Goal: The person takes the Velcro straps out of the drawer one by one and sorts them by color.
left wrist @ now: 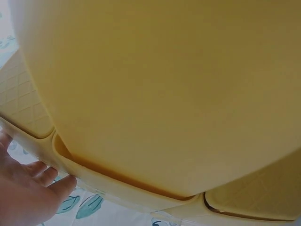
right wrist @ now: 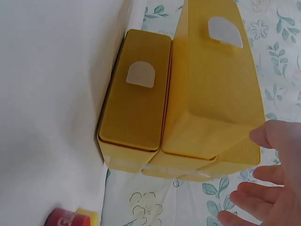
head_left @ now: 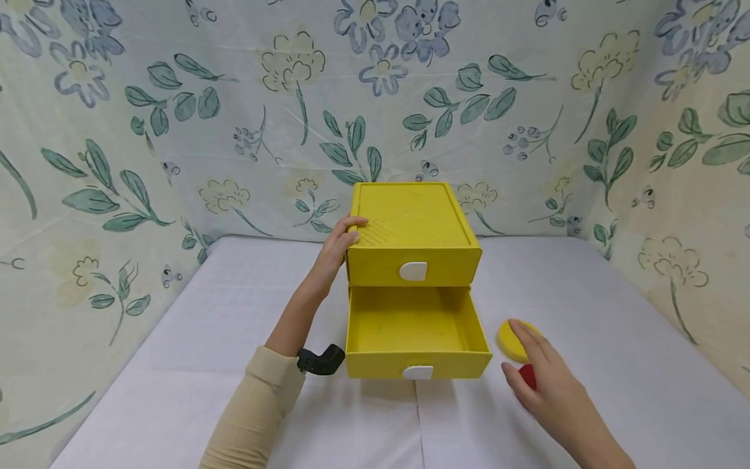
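Observation:
A yellow drawer cabinet [head_left: 413, 267] stands on the white cloth, an open drawer [head_left: 418, 365] showing a bare inside. My left hand [head_left: 336, 247] rests against the cabinet's left side, fingertips over its top edge; in the left wrist view those fingers [left wrist: 61, 188] lie along the frame. To the right, my right hand [head_left: 553, 384] hovers with thumb and fingers apart, near a yellow round lid-like piece [head_left: 508, 342] and a red piece [head_left: 528, 376]. In the right wrist view the red piece [right wrist: 68, 219] looks cylindrical with pale lettering, apart from the spread fingers [right wrist: 251, 205].
Below the open drawer, a closed drawer [right wrist: 134, 101] shows in the right wrist view. Another closed drawer [head_left: 375, 268] with a white tab is above it. Floral cloth [head_left: 263, 130] hangs behind and at both sides. A black band [head_left: 322, 360] sits on the left wrist.

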A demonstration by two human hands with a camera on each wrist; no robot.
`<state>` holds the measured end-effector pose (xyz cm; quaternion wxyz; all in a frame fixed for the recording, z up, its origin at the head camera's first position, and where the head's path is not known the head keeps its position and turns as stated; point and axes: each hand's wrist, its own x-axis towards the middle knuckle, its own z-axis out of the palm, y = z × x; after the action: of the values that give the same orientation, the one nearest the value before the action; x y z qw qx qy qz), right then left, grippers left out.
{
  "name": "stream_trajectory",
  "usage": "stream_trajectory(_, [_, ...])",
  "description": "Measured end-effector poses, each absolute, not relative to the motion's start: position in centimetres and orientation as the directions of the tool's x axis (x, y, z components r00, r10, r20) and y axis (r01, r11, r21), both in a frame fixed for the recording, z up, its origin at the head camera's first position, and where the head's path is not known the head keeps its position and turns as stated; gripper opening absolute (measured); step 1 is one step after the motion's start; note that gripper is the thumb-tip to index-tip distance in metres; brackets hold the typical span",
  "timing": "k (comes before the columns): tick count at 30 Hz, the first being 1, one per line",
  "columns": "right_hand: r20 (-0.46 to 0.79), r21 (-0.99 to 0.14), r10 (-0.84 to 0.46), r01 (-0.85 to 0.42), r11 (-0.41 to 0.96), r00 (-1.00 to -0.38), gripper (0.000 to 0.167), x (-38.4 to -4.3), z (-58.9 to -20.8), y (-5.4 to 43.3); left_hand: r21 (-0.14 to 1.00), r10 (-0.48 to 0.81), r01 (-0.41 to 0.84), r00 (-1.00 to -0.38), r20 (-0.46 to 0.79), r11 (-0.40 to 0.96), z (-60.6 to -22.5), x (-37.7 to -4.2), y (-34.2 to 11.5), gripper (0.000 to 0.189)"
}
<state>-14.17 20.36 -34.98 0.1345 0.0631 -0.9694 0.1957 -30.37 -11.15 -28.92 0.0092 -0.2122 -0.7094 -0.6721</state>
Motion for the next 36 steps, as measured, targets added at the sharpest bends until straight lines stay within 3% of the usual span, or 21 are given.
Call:
stream_trajectory(4, [0.499,-0.298,-0.144,-0.325,0.898,-0.855,0.076,-13.5,-34.9,18.9,0.947,0.291,0.321,-0.907,0.305,0.009,-28.9,-30.4,-11.2,0.039])
stream_trajectory(8, [0.668,-0.129,-0.282,-0.481,0.867,-0.688,0.063,-13.1,-35.5,17.9,0.945,0.284,0.328,-0.906,0.313,0.006,-29.1,-30.4,-11.2,0.039])
stream_trajectory(10, [0.711,-0.038,-0.347,-0.526,0.849,-0.611,0.065,-12.9,-35.9,17.3,0.943,0.281,0.333,-0.906,0.318,0.006,-29.2,-30.5,-11.1,0.04])
stream_trajectory(13, [0.728,0.047,-0.418,-0.568,0.822,-0.544,0.067,-12.6,-36.7,16.5,0.941,0.28,0.338,-0.904,0.323,0.005,-29.3,-30.5,-11.1,0.041])
stream_trajectory(25, [0.648,0.166,-0.569,-0.634,0.755,-0.507,0.063,-12.2,-37.8,14.4,0.946,0.274,0.323,-0.91,0.31,0.003,-29.3,-30.4,-11.1,0.041])
stream_trajectory(32, [0.577,0.213,-0.593,-0.598,0.773,-0.562,0.064,-11.9,-37.9,14.1,0.945,0.27,0.326,-0.91,0.313,0.003,-29.3,-30.5,-11.1,0.041])
stream_trajectory(36, [0.566,0.226,-0.603,-0.598,0.769,-0.562,0.064,-12.0,-37.9,14.0,0.943,0.273,0.333,-0.908,0.319,0.005,-29.3,-30.5,-11.1,0.041])
